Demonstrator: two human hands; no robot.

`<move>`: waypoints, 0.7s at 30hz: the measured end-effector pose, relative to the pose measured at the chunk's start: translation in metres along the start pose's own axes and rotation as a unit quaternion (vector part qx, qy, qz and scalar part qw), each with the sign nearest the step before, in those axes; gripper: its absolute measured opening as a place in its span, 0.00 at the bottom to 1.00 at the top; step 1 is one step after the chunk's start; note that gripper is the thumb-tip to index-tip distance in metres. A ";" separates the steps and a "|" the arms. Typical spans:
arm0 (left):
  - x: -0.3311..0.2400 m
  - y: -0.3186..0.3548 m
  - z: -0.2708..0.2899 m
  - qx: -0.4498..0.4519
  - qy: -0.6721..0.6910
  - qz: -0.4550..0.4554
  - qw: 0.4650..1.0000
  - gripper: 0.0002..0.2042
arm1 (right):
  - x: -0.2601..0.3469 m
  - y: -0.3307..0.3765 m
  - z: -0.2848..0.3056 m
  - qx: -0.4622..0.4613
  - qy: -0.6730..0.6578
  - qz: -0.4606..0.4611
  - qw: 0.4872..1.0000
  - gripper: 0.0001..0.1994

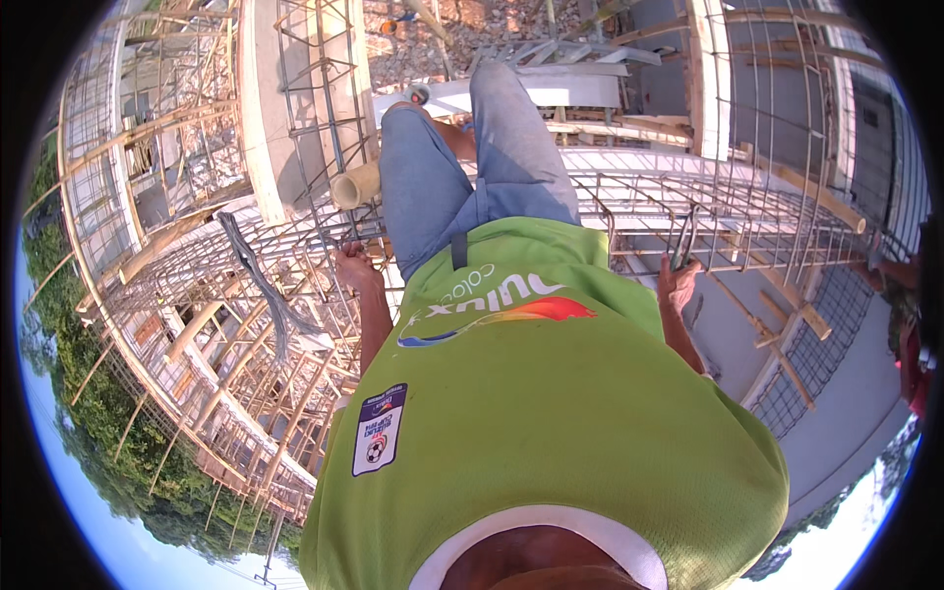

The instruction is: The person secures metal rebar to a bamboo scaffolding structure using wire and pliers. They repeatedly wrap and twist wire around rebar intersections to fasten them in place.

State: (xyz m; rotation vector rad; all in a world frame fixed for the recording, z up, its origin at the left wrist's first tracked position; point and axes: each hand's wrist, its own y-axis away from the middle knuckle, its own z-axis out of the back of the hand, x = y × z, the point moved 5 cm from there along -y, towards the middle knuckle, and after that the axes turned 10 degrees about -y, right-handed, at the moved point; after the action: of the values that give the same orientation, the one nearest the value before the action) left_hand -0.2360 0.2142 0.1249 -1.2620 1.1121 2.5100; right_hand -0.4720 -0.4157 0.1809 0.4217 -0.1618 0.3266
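At 3 o'clock the right hand (pixel 678 282) has its grip around pincers (pixel 682 241); at 9, the left hand (pixel 356 266) nears rebar (pixel 351 225), grip unclear.

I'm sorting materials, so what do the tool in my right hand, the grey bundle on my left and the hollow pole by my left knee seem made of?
Tool: probably steel, dark with slim arms. Grey bundle: likely dull metal wire, in long strands; possibly cord. Hollow pole: seemingly bamboo, smooth and tan, with a round open end.
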 end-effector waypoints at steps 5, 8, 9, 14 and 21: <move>0.000 0.005 0.014 -0.011 0.036 -0.023 0.999 0.15 | -0.038 -0.021 -0.031 0.008 0.045 0.019 0.999 0.32; 0.004 0.014 0.019 -0.032 0.054 -0.035 0.997 0.16 | -0.032 -0.030 -0.027 0.012 0.094 0.059 0.994 0.33; 0.004 0.016 0.020 -0.039 0.062 -0.040 0.997 0.17 | -0.029 -0.033 -0.024 0.030 0.089 0.063 0.994 0.33; -0.002 0.029 0.024 -0.053 0.061 -0.070 0.994 0.19 | -0.033 -0.076 -0.026 0.175 0.187 0.034 0.966 0.37; -0.050 0.035 -0.002 -0.047 0.022 -0.212 0.976 0.19 | 0.145 -0.059 0.015 -0.019 0.059 0.267 0.962 0.29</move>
State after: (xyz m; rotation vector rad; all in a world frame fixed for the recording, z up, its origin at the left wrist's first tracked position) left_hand -0.2163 0.1981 0.1807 -1.4096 0.6467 2.2414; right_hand -0.3177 -0.4331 0.2043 0.3144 -0.1625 0.8782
